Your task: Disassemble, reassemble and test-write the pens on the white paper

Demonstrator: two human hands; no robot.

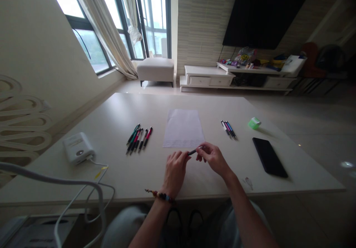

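Observation:
Between my two hands is a dark-gripped pen, held nearly level just in front of the paper. My left hand is closed around one end, and a beaded bracelet circles that wrist. The fingers of my right hand pinch the other end, hiding part of it. A white sheet of paper lies beyond my hands, with rows of small writing along its near edge. Several pens lie side by side to the left of the sheet. Another small group of pens lies to the right.
On the table, a black phone and a small green-and-white container are at the right. A white box-shaped device with a cable stands at the left. A thicker white cord loops across the lower left.

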